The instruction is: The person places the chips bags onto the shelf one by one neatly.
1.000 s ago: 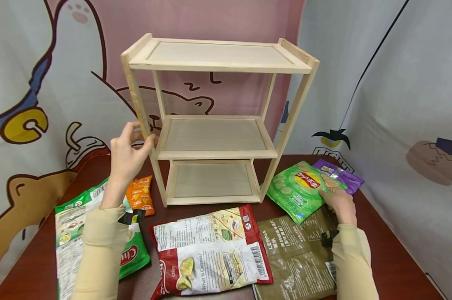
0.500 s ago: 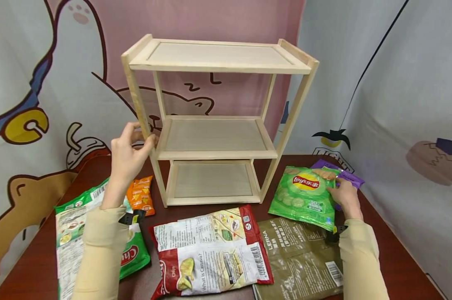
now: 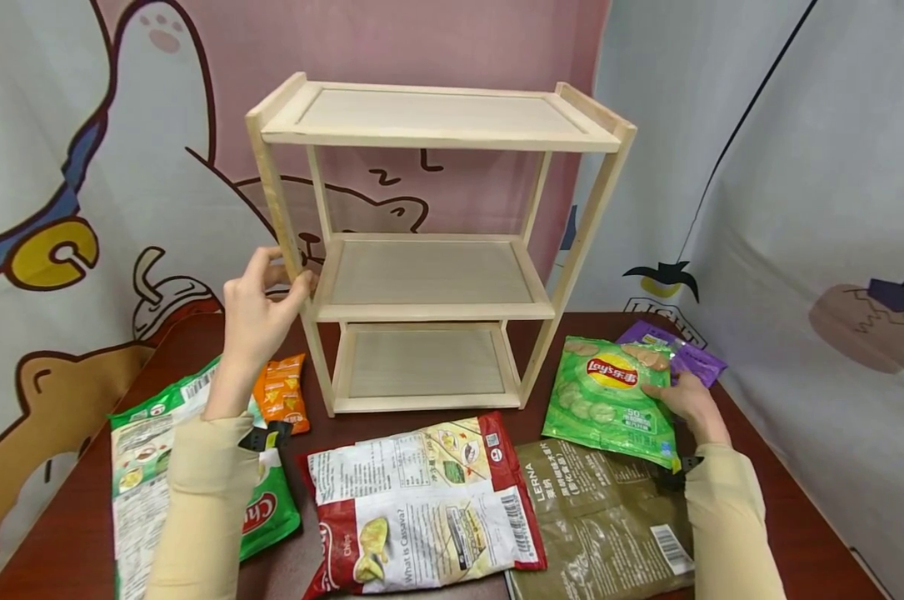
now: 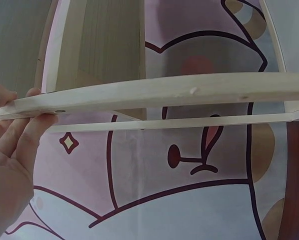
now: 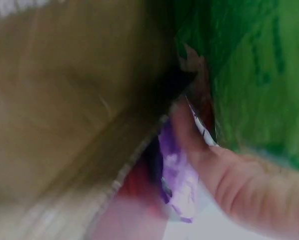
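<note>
My left hand (image 3: 255,321) grips the left front post of a pale wooden three-tier rack (image 3: 432,271). In the left wrist view, the fingers of that hand (image 4: 17,137) and its thumb go round the wooden post (image 4: 184,92). At the right, my right hand (image 3: 691,404) holds a green Lay's chip bag (image 3: 597,404) by its right side, thumb on the front. The bag is tilted up, its lower edge overlapping an olive-brown packet (image 3: 594,517). Close up, the right wrist view has a finger (image 5: 244,187) against the green bag (image 5: 262,75); the other fingertips are hidden.
A purple packet (image 3: 695,360) lies behind the right hand. In front of the rack is a red and white cassava chip bag (image 3: 429,504). On the left lie a green and white bag (image 3: 140,483) and a small orange packet (image 3: 282,392). A printed curtain (image 3: 452,42) hangs behind.
The green chip bag has turned more upright and shifted slightly right and towards me, with the right hand holding its side. The left hand keeps its place on the post.
</note>
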Demonstrator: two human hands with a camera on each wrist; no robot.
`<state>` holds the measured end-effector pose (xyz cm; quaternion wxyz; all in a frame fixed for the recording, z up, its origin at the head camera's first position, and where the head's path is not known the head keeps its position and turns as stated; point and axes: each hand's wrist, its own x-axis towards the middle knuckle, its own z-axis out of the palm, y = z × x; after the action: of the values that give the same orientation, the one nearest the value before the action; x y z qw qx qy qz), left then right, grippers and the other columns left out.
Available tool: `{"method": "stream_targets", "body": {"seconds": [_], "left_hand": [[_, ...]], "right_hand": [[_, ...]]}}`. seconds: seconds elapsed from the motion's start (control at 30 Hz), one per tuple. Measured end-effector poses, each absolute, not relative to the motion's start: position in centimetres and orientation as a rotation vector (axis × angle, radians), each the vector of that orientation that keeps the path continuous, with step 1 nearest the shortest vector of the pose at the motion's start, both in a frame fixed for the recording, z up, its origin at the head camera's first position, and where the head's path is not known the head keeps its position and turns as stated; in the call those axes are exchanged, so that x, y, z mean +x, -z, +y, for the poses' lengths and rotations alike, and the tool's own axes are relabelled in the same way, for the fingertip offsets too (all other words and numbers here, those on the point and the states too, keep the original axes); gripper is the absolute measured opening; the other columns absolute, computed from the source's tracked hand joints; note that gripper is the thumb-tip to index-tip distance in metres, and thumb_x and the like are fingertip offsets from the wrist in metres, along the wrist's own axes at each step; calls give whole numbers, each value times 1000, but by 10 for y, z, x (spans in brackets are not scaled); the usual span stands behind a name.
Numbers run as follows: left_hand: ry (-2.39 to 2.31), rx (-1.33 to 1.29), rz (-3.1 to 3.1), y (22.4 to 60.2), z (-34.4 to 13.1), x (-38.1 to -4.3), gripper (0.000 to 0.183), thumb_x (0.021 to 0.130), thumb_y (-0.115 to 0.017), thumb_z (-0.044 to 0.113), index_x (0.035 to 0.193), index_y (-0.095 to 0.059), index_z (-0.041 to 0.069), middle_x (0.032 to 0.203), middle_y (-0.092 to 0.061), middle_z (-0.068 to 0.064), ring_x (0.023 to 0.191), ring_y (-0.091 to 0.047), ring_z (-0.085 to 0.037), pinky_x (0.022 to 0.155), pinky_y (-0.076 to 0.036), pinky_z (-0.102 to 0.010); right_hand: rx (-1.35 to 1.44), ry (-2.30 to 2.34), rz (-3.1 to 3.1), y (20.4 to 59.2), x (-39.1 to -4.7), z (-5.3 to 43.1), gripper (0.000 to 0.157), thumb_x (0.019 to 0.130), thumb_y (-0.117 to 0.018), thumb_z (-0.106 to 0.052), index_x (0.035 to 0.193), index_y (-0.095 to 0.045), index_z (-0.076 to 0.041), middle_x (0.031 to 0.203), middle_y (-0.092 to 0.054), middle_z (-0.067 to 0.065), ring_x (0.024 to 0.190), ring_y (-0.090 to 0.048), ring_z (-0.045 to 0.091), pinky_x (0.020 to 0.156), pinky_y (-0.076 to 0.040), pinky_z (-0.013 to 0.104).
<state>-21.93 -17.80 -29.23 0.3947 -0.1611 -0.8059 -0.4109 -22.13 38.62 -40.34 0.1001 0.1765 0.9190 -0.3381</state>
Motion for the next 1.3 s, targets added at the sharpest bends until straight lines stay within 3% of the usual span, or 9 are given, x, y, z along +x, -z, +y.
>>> {"method": "stream_targets", "body": {"seconds": [0.17,0.3,0.5,0.57,0.63,0.77,0.83,1.07,1.3], "left_hand": [[1040,-411,-2038,292,-178,-219,27,85,-64,5,108,-59,-7,83,-73,-23,69,-45,32,58,-39,2],[1054,-421,-2034,292,-178,-220,26,85,-63,4,108,-58,-7,83,-72,-23,70,-46,32,59,-39,2],[1055,-427,-2033,293,-178,-220,27,85,-64,5,108,-58,-7,82,-72,-23,69,-46,32,59,-40,2],[1058,-426,-2035,293,-178,-220,27,85,-64,5,108,-58,-7,81,-72,-23,69,-46,31,59,-40,2],[1063,-423,-2038,293,-178,-220,26,86,-64,5,108,-58,-7,81,-72,-23,69,-47,31,59,-40,2],[1072,-420,-2043,293,-177,-220,26,86,-64,5,109,-58,-7,82,-72,-23,69,-48,31,59,-40,2],[1073,-419,-2043,293,-177,-220,26,86,-64,5,109,-58,-7,82,-72,-24,69,-48,31,59,-40,2],[1066,-419,-2047,293,-177,-219,27,86,-63,5,110,-58,-6,82,-72,-23,68,-47,31,58,-39,2],[1076,-413,-2047,292,-178,-219,27,86,-63,5,110,-58,-7,83,-72,-24,69,-48,31,59,-40,2]], "right_hand": [[437,1272,2714,410,-223,384,73,92,-56,-17,141,-16,19,129,-39,38,84,-57,18,67,-51,26],[462,1438,2703,402,-223,379,71,93,-54,-15,143,-15,16,133,-39,38,70,-55,0,62,-52,22],[510,1535,2803,374,-219,364,65,95,-51,-18,147,-20,8,140,-41,34,59,-55,-7,57,-52,20],[516,1552,2840,361,-216,360,64,95,-52,-21,147,-25,5,133,-53,24,58,-55,-8,57,-51,18],[510,1639,2837,348,-213,357,64,95,-54,-22,146,-28,5,112,-68,5,58,-56,-8,55,-49,16],[473,2111,2604,318,-204,350,65,92,-60,-15,147,-29,2,79,-62,-30,59,-60,-6,54,-49,13],[458,2376,2433,303,-198,346,66,89,-63,-9,147,-32,0,74,-65,-27,59,-62,-3,53,-49,13],[364,3019,2013,248,-182,330,54,80,-71,2,131,-57,-8,87,-74,-6,64,-68,7,54,-52,16],[40,3489,1793,195,-179,311,35,79,-63,17,112,-65,6,89,-72,13,65,-68,17,55,-53,20]]}}
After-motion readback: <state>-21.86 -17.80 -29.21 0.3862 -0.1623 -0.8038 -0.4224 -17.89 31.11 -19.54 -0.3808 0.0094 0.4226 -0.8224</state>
